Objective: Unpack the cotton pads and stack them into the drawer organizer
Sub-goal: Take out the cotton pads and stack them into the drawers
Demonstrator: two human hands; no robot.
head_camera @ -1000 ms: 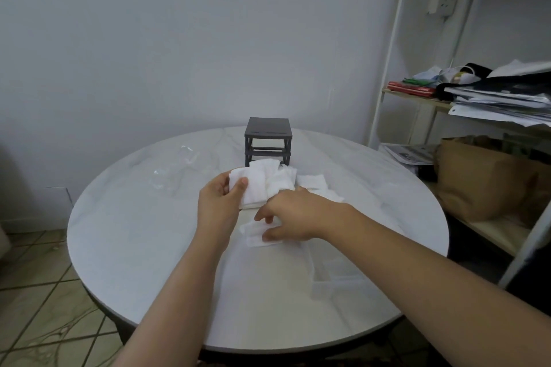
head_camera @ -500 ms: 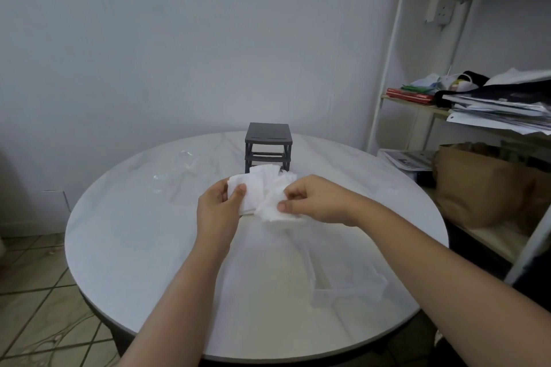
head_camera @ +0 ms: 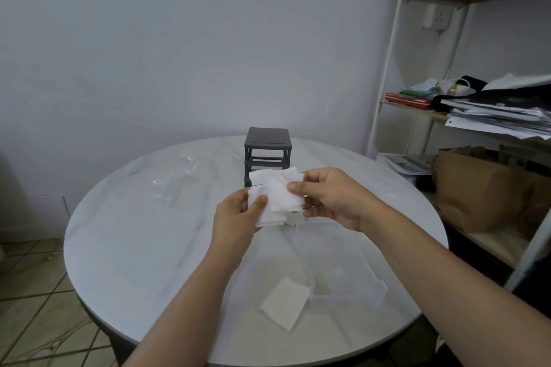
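Both hands hold a loose bunch of white square cotton pads [head_camera: 277, 194] above the middle of the round table. My left hand [head_camera: 235, 217] pinches the bunch's lower left edge. My right hand [head_camera: 331, 197] grips its right side between thumb and fingers. A single cotton pad [head_camera: 284, 302] lies flat on the table near the front, beside a clear plastic drawer [head_camera: 346, 271] that sits just right of it. A dark grey drawer organizer frame [head_camera: 267, 155] stands at the back of the table, behind the pads.
Crumpled clear plastic wrapping [head_camera: 179, 179] lies at the back left of the white marble table [head_camera: 134, 247]. A white shelf unit [head_camera: 393, 68] with papers and a brown paper bag [head_camera: 477, 191] stands on the right. Tiled floor shows at the lower left.
Both hands have lifted the bunch of pads off the table and drawn it closer. One pad now lies alone near the front edge, beside the clear drawer.
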